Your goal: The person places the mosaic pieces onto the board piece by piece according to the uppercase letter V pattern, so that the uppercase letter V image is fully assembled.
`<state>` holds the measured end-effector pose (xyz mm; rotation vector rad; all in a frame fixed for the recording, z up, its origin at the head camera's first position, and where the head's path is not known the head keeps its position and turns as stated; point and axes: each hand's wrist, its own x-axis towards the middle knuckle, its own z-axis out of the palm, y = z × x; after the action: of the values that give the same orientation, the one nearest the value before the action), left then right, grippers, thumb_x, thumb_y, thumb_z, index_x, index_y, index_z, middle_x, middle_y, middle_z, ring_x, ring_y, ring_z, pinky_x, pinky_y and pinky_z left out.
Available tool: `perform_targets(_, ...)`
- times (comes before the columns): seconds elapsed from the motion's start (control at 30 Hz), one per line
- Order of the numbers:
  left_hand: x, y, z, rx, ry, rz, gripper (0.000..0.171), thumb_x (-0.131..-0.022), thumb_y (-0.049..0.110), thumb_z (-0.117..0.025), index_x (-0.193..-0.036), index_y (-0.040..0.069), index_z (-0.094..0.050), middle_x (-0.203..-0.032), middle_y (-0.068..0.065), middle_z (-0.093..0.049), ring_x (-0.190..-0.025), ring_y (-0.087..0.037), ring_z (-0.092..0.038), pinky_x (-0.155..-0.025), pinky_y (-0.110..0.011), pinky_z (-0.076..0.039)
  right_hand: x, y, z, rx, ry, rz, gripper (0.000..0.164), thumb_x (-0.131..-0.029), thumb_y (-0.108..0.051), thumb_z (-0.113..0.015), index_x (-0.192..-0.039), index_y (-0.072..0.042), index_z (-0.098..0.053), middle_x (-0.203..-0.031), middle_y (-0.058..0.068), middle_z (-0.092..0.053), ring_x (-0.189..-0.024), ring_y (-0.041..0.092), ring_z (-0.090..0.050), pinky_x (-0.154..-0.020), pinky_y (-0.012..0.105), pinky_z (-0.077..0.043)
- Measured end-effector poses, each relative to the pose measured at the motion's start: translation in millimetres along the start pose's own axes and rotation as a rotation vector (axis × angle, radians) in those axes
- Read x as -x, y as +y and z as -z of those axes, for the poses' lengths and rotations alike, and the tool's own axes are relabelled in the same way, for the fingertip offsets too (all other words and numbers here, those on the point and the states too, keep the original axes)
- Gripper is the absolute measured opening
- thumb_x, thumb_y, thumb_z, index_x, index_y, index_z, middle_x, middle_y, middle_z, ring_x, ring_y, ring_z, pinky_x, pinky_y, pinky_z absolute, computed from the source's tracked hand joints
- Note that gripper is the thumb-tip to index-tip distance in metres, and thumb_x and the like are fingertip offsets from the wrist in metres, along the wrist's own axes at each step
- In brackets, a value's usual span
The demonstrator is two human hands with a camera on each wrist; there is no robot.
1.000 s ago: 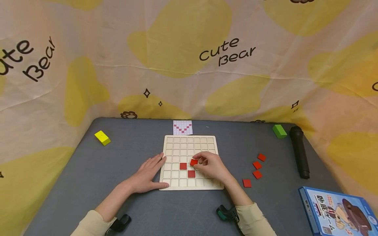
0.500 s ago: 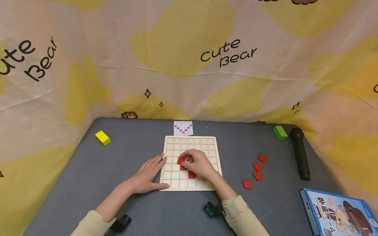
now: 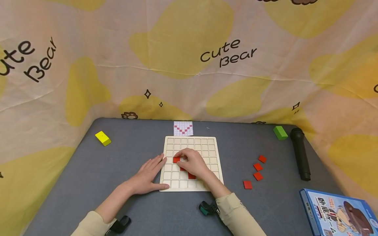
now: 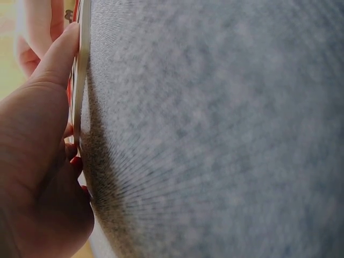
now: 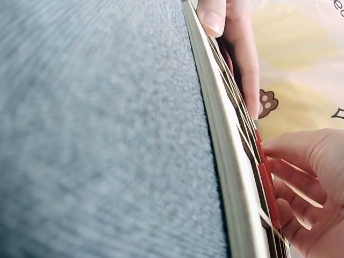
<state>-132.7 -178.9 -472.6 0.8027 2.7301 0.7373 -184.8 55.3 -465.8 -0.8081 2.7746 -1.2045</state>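
right hand (image 3: 192, 163) pinches one red tile (image 3: 176, 160) between thumb and fingertips, a grip that seems to suit the small cells. left hand (image 3: 148, 177), fingers straight, rests on the near-side edge of one board (image 3: 203, 141), likely steadying it. two set tiles (image 3: 192, 176) lie partly beneath the right hand; four loose tiles (image 3: 258, 176) sit to its right.

Loose tiles (image 3: 258, 167) right of board (image 3: 206, 152) — card (image 3: 183, 128) behind

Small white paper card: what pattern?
The paper card bears a V of pinkish squares; head view shows it best.
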Motion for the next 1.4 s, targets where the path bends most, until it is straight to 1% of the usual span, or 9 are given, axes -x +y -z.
perform_targets(0.33, 0.0, 0.4, -0.1, 0.0, 0.001, 0.003, 0.099, -0.085, 0.061, -0.064, -0.155, 0.003, -0.024, -0.161, -0.015, -0.014, -0.147, -0.035, -0.014, -0.114, -0.056, -0.013, 3.4, 1.4, 1.0, 0.004, -0.003, 0.01, 0.024, -0.086, -0.013, -0.071, -0.109, -0.014, -0.074, -0.107, -0.002, -0.07, -0.09, 0.015, -0.058, -0.082, 0.033, -0.046)
perform_targets(0.5, -0.6, 1.4, -1.0, 0.006, 0.004, 0.001, 0.098, -0.085, 0.06, -0.065, -0.154, 0.003, -0.024, -0.161, -0.015, -0.014, -0.147, -0.035, -0.014, -0.114, -0.056, -0.013, 10.7, 4.0, 8.8, -0.028, 0.011, -0.023, 0.022, -0.089, -0.016, -0.069, -0.111, -0.015, -0.073, -0.11, -0.004, -0.069, -0.089, 0.014, -0.059, -0.08, 0.032, -0.047)
perform_targets(0.63, -0.7, 1.6, -1.9, 0.008, 0.003, 0.007, 0.099, -0.085, 0.062, -0.064, -0.155, 0.004, -0.023, -0.162, -0.015, -0.013, -0.147, -0.034, -0.014, -0.114, -0.056, -0.013, 19.5, 12.3, 22.0, -0.062, 0.053, -0.029, 0.019, -0.09, -0.016, -0.069, -0.109, -0.015, -0.074, -0.108, -0.004, -0.069, -0.087, 0.014, -0.06, -0.077, 0.032, -0.049)
perform_targets(0.73, 0.0, 1.4, -2.0, -0.002, 0.01, 0.005, 0.101, -0.085, 0.064, -0.062, -0.154, 0.003, -0.024, -0.161, -0.015, -0.014, -0.147, -0.035, -0.014, -0.113, -0.057, -0.014, 27.6, 20.7, 34.4, -0.051, 0.089, -0.031, 0.018, -0.089, -0.014, -0.071, -0.107, -0.015, -0.074, -0.106, -0.004, -0.07, -0.087, 0.013, -0.062, -0.077, 0.033, -0.05)
perform_targets(0.83, 0.1, 1.0, -2.5, -0.012, 0.019, 0.0, 0.101, -0.084, 0.065, -0.062, -0.154, 0.003, -0.024, -0.161, -0.016, -0.015, -0.146, -0.035, -0.015, -0.113, -0.057, -0.015, 37.4, 30.1, 46.8, -0.039, 0.11, -0.065, 0.018, -0.089, -0.014, -0.071, -0.107, -0.016, -0.074, -0.106, -0.006, -0.07, -0.087, 0.011, -0.063, -0.076, 0.033, -0.051)
perform_targets(0.97, -0.7, 0.3, -3.6, -0.021, 0.022, -0.005, 0.101, -0.084, 0.065, -0.062, -0.154, 0.003, -0.024, -0.161, -0.016, -0.015, -0.146, -0.035, -0.015, -0.113, -0.057, -0.015, 51.9, 42.4, 63.0, -0.021, 0.138, -0.115, 0.018, -0.089, -0.014, -0.071, -0.107, -0.015, -0.074, -0.1, -0.006, -0.069, -0.08, 0.011, -0.059, -0.071, 0.031, -0.049)
perform_targets(1.13, -1.0, 0.2, -4.2, -0.011, 0.024, -0.004, 0.101, -0.083, 0.064, -0.064, -0.154, 0.004, -0.025, -0.161, -0.015, -0.015, -0.146, -0.035, -0.015, -0.113, -0.058, -0.015, 72.4, 60.9, 84.6, 0.033, 0.202, -0.159, 0.018, -0.087, -0.012, -0.073, -0.106, -0.012, -0.075, -0.089, -0.003, -0.064, -0.071, 0.014, -0.051, -0.064, 0.029, -0.043)
perform_targets(1.23, -1.0, 0.4, -4.3, -0.006, 0.033, -0.009, 0.1, -0.084, 0.063, -0.065, -0.154, 0.004, -0.025, -0.161, -0.016, -0.016, -0.146, -0.035, -0.016, -0.112, -0.059, -0.016, 85.1, 73.3, 98.7, 0.063, 0.26, -0.207, 0.018, -0.087, -0.012, -0.074, -0.105, -0.012, -0.075, -0.091, 0.0, -0.065, -0.076, 0.015, -0.055, -0.068, 0.031, -0.046)
perform_targets(1.4, 0.3, -0.7, -4.0, -0.008, 0.057, -0.03, 0.099, -0.084, 0.062, -0.065, -0.153, 0.002, -0.027, -0.16, -0.017, -0.018, -0.145, -0.038, -0.019, -0.11, -0.061, -0.017, 103.5, 92.7, 121.4, 0.124, 0.378, -0.303, 0.019, -0.089, -0.012, -0.071, -0.107, -0.01, -0.074, -0.102, 0.009, -0.07, -0.085, 0.024, -0.064, -0.076, 0.042, -0.051)
